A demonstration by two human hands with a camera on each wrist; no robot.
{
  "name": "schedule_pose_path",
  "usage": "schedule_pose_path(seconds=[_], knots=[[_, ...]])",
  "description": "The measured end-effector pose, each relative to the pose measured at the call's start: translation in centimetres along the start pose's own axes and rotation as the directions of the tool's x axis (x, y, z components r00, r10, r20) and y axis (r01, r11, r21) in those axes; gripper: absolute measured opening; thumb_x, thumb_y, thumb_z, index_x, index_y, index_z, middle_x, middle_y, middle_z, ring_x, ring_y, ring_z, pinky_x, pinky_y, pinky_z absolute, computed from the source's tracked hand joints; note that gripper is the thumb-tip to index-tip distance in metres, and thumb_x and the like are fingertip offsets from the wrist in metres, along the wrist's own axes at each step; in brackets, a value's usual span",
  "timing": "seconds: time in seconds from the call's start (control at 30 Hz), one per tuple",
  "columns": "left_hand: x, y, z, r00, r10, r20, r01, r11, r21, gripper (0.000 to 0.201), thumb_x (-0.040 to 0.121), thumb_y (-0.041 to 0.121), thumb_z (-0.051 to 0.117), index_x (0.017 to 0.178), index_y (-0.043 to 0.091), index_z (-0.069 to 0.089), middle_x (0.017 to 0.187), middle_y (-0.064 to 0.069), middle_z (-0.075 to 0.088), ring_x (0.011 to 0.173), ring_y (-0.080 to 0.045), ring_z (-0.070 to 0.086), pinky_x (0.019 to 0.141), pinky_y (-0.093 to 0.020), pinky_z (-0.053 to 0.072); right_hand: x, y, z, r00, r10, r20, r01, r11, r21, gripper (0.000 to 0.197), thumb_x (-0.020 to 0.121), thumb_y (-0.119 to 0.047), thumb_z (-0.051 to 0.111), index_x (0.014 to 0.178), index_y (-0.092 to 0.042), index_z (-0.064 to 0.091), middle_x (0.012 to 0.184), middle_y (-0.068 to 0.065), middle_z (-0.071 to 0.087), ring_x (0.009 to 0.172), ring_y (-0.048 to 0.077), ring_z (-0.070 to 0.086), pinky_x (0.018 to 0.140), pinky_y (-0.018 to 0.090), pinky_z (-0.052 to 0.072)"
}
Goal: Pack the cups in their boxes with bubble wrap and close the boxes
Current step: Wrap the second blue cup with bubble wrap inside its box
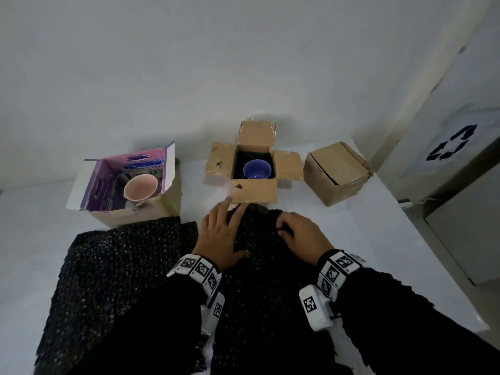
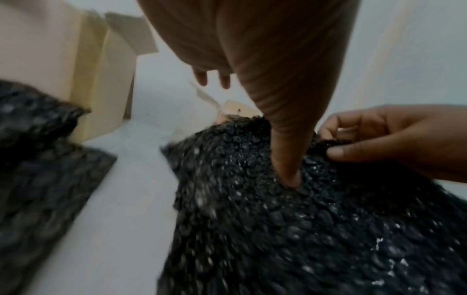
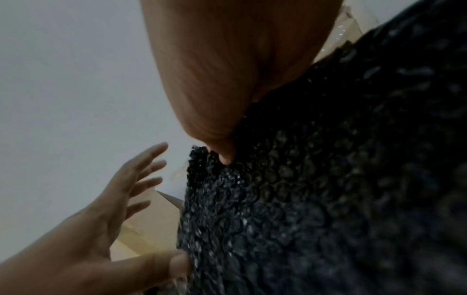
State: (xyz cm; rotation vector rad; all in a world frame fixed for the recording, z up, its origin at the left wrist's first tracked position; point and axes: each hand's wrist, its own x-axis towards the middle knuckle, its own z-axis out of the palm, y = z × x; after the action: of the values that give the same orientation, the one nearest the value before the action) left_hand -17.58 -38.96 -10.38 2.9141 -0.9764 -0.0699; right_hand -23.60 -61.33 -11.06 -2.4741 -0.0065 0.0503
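Observation:
A blue cup (image 1: pixel 257 169) sits in an open brown box (image 1: pixel 219 161) lined with black wrap. A pink cup (image 1: pixel 140 186) leans in an open purple-lined box (image 1: pixel 108 169) at the left. Just in front of the brown box's near flap lies a black bubble wrap sheet (image 1: pixel 257 266). My left hand (image 1: pixel 224 230) rests on it with fingers straight, and its thumb (image 2: pixel 286 155) presses into the wrap (image 2: pixel 278 229). My right hand (image 1: pixel 300 234) pinches the sheet's far edge between thumb and fingers (image 2: pixel 336 152). In the right wrist view, the thumb (image 3: pixel 223 147) digs into the wrap (image 3: pixel 316 179).
A second black bubble wrap sheet (image 1: pixel 121 266) lies at the left front, below the pink cup's box. A closed brown box (image 1: pixel 335 174) stands at the right. Beyond the white table's right edge is a white bin with a recycling symbol (image 1: pixel 449 143). A wall is behind the boxes.

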Motion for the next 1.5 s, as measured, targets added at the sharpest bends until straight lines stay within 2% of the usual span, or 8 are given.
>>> schedule_pose_path(seconds=[0.23,0.33,0.5,0.63,0.8,1.03,1.33,1.5], knots=[[2.2,0.1,-3.6,0.956,0.246,-0.159,-0.238,0.969,0.071,0.048,0.071,0.055,0.059,0.104,0.020,0.060,0.114,-0.003,0.060,0.117,-0.027,0.051,0.106,-0.048,0.030,1.2,-3.6,-3.6,0.989,-0.145,-0.041,0.149,0.984,0.100,0.021,0.096,-0.011,0.046,0.114,-0.021,0.041,0.088,0.006,0.062,0.070,0.021,0.056,0.062,0.038,0.043],[2.7,0.6,-5.1,0.963,0.225,-0.150,-0.245,0.960,-0.136,0.023,0.078,0.036,0.050,0.077,0.014,0.051,0.079,-0.007,0.057,0.074,-0.030,0.057,0.068,-0.032,0.039,1.0,-4.7,-4.9,0.997,-0.075,0.002,0.075,0.993,0.087,0.052,0.085,-0.046,0.065,0.123,-0.027,0.036,0.081,-0.001,0.060,0.071,0.017,0.059,0.062,0.036,0.045],[3.2,0.6,-7.2,0.972,0.221,-0.074,-0.233,0.940,-0.248,0.017,0.081,0.014,0.058,0.089,0.012,0.043,0.091,-0.006,0.053,0.073,-0.026,0.050,0.063,-0.031,0.031,1.3,-4.4,-6.1,0.971,0.031,0.236,0.033,0.964,-0.262,0.027,0.075,-0.024,0.075,0.098,-0.016,0.064,0.095,0.008,0.067,0.092,0.026,0.063,0.069,0.030,0.043],[3.1,0.6,-8.1,0.984,0.170,-0.061,-0.180,0.950,-0.254,0.030,0.080,0.009,0.050,0.106,0.019,0.040,0.076,0.003,0.048,0.063,-0.025,0.048,0.058,-0.033,0.034,1.5,-4.1,-6.7,0.979,0.006,0.206,0.007,0.998,-0.062,0.012,0.086,-0.006,0.055,0.091,-0.016,0.052,0.095,0.003,0.056,0.093,0.025,0.058,0.072,0.031,0.041],[3.2,-0.1,-8.8,0.964,0.208,-0.164,-0.235,0.958,-0.164,0.040,0.086,0.055,0.036,0.111,0.025,0.047,0.083,0.006,0.057,0.073,-0.019,0.057,0.060,-0.033,0.042,2.5,-4.3,-7.2,0.995,-0.070,0.073,0.072,0.997,-0.032,0.018,0.087,-0.001,0.047,0.102,-0.010,0.047,0.093,0.009,0.059,0.086,0.026,0.054,0.069,0.033,0.037],[5.3,-1.4,-8.9,0.935,0.242,-0.258,-0.247,0.969,0.013,0.056,0.096,0.054,0.020,0.079,0.022,0.063,0.079,0.004,0.048,0.074,-0.020,0.054,0.054,-0.029,0.035,3.4,-4.6,-8.9,0.988,-0.129,0.089,0.142,0.977,-0.158,0.044,0.073,-0.064,0.069,0.101,-0.033,0.056,0.084,-0.016,0.060,0.077,0.003,0.056,0.070,0.026,0.044],[8.1,-2.2,-9.7,0.981,0.174,-0.090,-0.171,0.984,0.045,0.031,0.095,0.040,0.046,0.118,0.019,0.046,0.098,-0.008,0.056,0.082,-0.030,0.056,0.061,-0.034,0.040,8.4,-3.6,-11.3,0.977,-0.012,0.213,0.074,0.956,-0.284,0.011,0.095,-0.020,0.048,0.095,-0.029,0.040,0.094,-0.001,0.057,0.094,0.027,0.059,0.080,0.036,0.045],[9.6,-3.0,-9.6,0.977,0.108,-0.183,-0.127,0.987,-0.100,0.037,0.093,0.054,0.034,0.111,0.024,0.046,0.089,-0.002,0.056,0.072,-0.020,0.051,0.061,-0.036,0.045,11.0,-3.6,-12.6,0.985,-0.069,0.160,0.095,0.982,-0.164,0.041,0.080,-0.070,0.051,0.094,-0.031,0.053,0.085,-0.011,0.063,0.083,0.010,0.059,0.082,0.032,0.037]])
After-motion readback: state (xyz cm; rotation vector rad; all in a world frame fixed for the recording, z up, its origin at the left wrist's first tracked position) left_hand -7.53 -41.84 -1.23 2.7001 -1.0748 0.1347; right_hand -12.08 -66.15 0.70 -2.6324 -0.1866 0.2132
